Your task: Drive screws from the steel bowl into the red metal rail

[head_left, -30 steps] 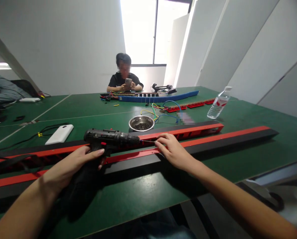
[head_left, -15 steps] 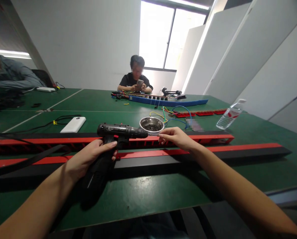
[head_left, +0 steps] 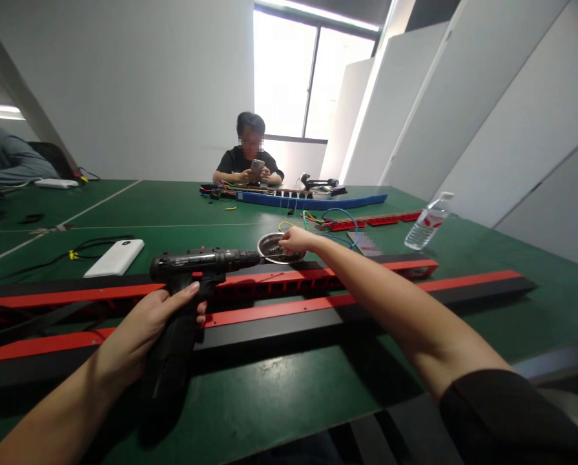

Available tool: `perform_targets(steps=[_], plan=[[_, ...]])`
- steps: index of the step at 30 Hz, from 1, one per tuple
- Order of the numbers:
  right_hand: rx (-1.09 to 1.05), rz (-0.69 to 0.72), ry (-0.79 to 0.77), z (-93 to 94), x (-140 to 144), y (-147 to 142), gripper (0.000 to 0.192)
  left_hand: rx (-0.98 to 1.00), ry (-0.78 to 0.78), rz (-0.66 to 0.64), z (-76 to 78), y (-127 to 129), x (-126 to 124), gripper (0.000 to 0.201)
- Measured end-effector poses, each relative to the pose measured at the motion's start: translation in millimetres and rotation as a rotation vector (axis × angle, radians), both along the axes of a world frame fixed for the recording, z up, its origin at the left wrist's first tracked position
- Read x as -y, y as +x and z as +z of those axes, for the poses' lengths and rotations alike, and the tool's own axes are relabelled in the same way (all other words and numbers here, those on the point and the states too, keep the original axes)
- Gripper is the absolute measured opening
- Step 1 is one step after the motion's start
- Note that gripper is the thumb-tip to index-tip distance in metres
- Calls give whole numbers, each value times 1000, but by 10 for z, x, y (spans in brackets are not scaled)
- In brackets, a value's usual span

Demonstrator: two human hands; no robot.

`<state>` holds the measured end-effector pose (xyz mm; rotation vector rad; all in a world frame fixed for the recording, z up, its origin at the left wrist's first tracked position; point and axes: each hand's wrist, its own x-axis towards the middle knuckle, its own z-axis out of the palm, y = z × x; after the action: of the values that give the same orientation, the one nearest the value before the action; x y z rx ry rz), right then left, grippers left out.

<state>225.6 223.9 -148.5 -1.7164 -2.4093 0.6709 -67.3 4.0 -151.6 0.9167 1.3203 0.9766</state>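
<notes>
My left hand (head_left: 160, 313) is wrapped round the grip of a black cordless drill (head_left: 206, 261), whose long thin bit points right toward the metal bowl. My right hand (head_left: 298, 240) reaches over the rim of the steel bowl (head_left: 260, 242), its fingers bunched down at the small dark pieces, likely screws, inside. Whatever lies between these fingertips is too small to make out. Under the drill and the right forearm run two long red and black bars (head_left: 250, 312), the nearer with small holes along its red face.
A white power bank (head_left: 115, 257) with a black cable lies left. Beyond the bowl are a blue strip (head_left: 312, 201), coloured wires, red strips (head_left: 373, 221) and a tilted-looking water bottle (head_left: 429, 221). A person (head_left: 250, 155) holding a phone sits across the green table.
My right hand has moved from the tip of the drill bit into the bowl. The drill stays in my left hand, and the whole view has shifted slightly.
</notes>
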Motion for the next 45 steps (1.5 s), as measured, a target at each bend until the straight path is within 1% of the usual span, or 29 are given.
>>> perform_targets(steps=[2, 7, 9, 13, 16, 19, 22, 24, 26, 28, 30, 32, 35, 38, 42, 45], plan=[[43, -5, 9, -53, -31, -51, 21, 27, -6, -5, -12, -8, 2, 44], [239, 167, 15, -116, -72, -92, 27, 40, -11, 12, 10, 5, 11, 44], [289, 185, 23, -121, -79, -117, 26, 42, -7, 14, 30, 21, 17, 42], [280, 142, 51, -89, -71, -152, 17, 44, -8, 7, 44, 34, 26, 40], [232, 83, 71, -54, -48, -132, 9, 42, -10, -3, 27, 18, 27, 40], [160, 31, 125, -30, -25, -79, 12, 45, -9, -1, 18, 10, 28, 39], [78, 24, 199, -8, -4, -14, 14, 58, -13, 16, 32, 24, 30, 37], [32, 27, 238, 3, 26, 38, 22, 66, -17, 31, 44, 34, 32, 36], [-57, 12, 267, 1, 86, 102, 27, 71, -17, 36, 46, 34, 31, 36], [-258, -28, 266, -16, 195, 178, 23, 74, -14, 30, 36, 24, 30, 35], [-516, -68, 214, -40, 360, 263, 22, 78, -2, 14, 19, 14, 30, 36], [-682, -77, 148, -67, 568, 346, 28, 77, 22, -3, 7, 14, 35, 36], [-829, -115, 120, -111, 884, 447, 39, 100, 53, -37, 13, 43, 55, 36], [-946, -141, 85, -163, 1109, 499, 44, 127, 71, -74, 40, 82, 89, 37], [-1081, -166, -18, -227, 1260, 494, 44, 120, 114, -122, 40, 95, 128, 36], [-1213, -174, -141, -266, 1315, 474, 42, 137, 48, -124, -9, 85, 130, 36]])
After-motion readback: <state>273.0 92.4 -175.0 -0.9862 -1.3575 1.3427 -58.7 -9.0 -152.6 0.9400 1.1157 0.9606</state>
